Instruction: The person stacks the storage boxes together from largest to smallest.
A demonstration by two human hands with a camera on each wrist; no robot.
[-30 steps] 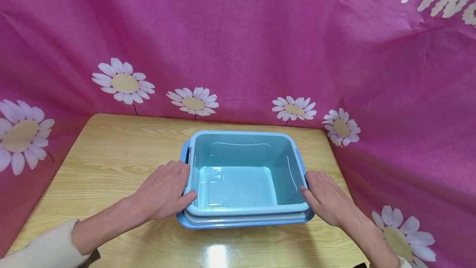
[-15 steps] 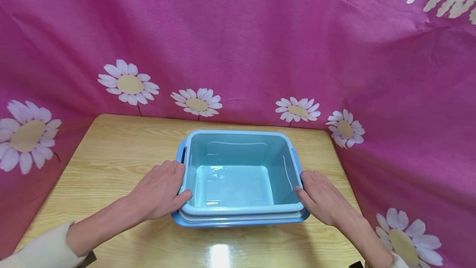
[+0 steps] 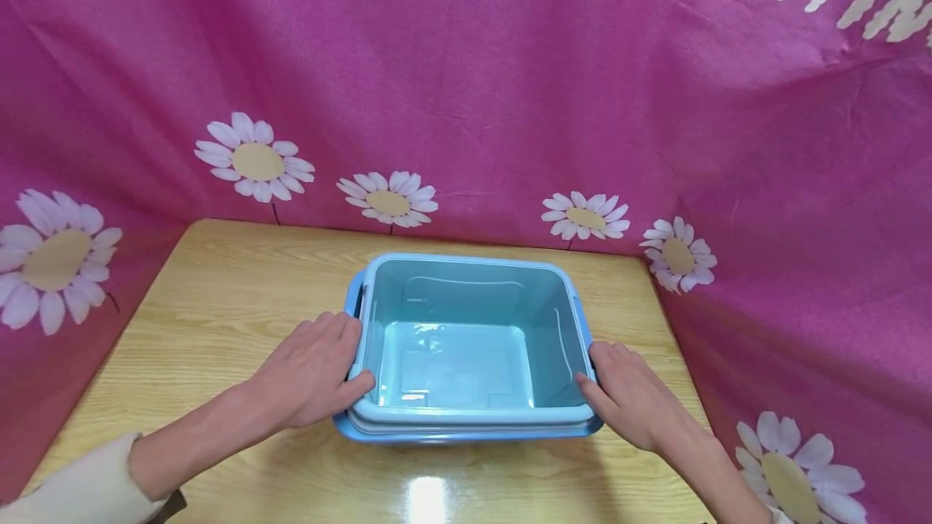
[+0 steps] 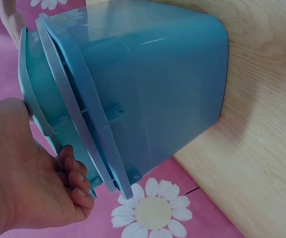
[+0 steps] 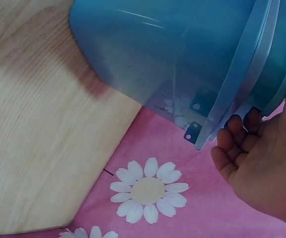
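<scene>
In the head view, a teal plastic storage bin (image 3: pixel 473 413) sits nested in others on the wooden table. Below its rim show a pale lavender rim (image 4: pixel 58 79) and the rim of a larger blue bin (image 4: pixel 157 84). My left hand (image 3: pixel 309 374) grips the teal bin's left end, thumb over the edge, fingers curled beneath the rim. At the opposite end, my right hand (image 3: pixel 637 395) holds the same bin, thumb on the rim and fingers curled below it. Both wrist views show the teal rim standing above the lower ones. The teal bin has nothing inside.
A light wooden table (image 3: pixel 240 289) lies under the stack. Magenta cloth (image 3: pixel 466 87) printed with white daisies hangs behind the table and along both sides. A bright light reflection shows on the tabletop in front of the bins.
The bins and both hands have shifted slightly left against the table. At the front, the pale band between the teal and blue rims has narrowed. Both hands keep their grip.
</scene>
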